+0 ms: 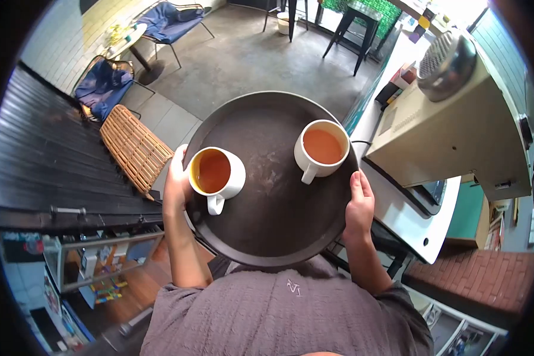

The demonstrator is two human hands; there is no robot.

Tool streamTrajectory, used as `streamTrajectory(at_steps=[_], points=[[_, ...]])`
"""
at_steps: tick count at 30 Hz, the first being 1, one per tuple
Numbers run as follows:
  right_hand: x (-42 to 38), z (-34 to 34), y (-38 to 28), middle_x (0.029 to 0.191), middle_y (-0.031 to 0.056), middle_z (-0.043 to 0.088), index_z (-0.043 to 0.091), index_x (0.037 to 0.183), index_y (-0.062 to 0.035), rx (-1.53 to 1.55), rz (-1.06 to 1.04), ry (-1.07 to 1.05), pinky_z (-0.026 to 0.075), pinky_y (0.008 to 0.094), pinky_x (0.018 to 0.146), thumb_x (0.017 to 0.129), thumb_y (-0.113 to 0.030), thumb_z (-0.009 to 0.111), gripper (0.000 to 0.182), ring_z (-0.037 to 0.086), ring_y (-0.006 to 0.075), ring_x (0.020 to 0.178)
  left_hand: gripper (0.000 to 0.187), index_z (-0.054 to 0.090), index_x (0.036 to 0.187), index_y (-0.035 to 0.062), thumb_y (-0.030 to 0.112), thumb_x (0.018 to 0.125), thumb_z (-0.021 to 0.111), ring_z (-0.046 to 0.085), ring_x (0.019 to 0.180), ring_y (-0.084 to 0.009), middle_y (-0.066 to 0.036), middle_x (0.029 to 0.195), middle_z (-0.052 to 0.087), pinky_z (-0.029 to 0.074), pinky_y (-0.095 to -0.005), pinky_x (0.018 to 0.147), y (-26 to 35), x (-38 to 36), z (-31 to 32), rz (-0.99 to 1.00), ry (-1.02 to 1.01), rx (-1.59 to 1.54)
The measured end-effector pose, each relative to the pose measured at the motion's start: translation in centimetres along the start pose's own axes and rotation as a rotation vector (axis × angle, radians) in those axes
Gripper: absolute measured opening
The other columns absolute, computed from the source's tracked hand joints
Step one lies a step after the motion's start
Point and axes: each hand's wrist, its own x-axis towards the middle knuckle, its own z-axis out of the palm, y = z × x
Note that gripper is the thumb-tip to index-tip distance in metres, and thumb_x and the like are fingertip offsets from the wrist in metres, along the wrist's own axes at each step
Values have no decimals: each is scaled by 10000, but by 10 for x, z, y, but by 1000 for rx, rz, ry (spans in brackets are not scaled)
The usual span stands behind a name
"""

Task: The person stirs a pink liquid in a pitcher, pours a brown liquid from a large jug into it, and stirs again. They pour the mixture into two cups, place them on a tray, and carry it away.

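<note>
A round dark tray is held level in front of the grey shirt. My left hand grips its left rim, and my right hand grips its right rim, fingers on the edge. On the tray's left side stands a white mug with orange-brown liquid inside, its handle toward me. Another white mug, holding a similar milky orange-brown liquid, stands near the right rim. Both mugs are upright and apart from each other. The fingers beneath the tray are hidden.
A white counter with a large beige machine runs along the right. At the left are a wicker piece, blue-cushioned chairs and a small round table. Black stools stand ahead on the grey floor.
</note>
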Motion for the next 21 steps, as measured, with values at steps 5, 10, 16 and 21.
streamTrajectory(at_steps=[5,10,16,21], points=[[28,61,18,1103,71,602,533,1185,29,111,32,28,425,250,884,966,-197,460,324,553,128,992,472,403,1284,-64,115,871,544,480,1158,-224,-176,1237,514,378,-299,963,46,58,-33,62,-117,64],[49,120,5,1107,60,600,539,1190,-1,91,20,141,436,255,862,959,-216,479,322,554,128,984,390,424,1216,-106,80,884,510,533,1057,-167,-162,1120,561,418,-264,902,68,100,-43,-3,-44,-193],[95,151,11,1082,50,601,556,1153,-13,132,8,174,444,261,841,956,-217,485,292,552,125,960,426,353,1267,-71,137,918,483,576,1052,-243,-187,1177,522,501,-323,840,53,162,-47,-263,-245,-567],[154,155,23,1088,42,601,555,1166,-9,145,48,186,431,253,850,943,-227,511,315,548,118,968,326,445,1194,-47,152,962,334,589,1029,-260,-178,1147,562,509,-396,867,47,218,-26,-459,-431,-829]])
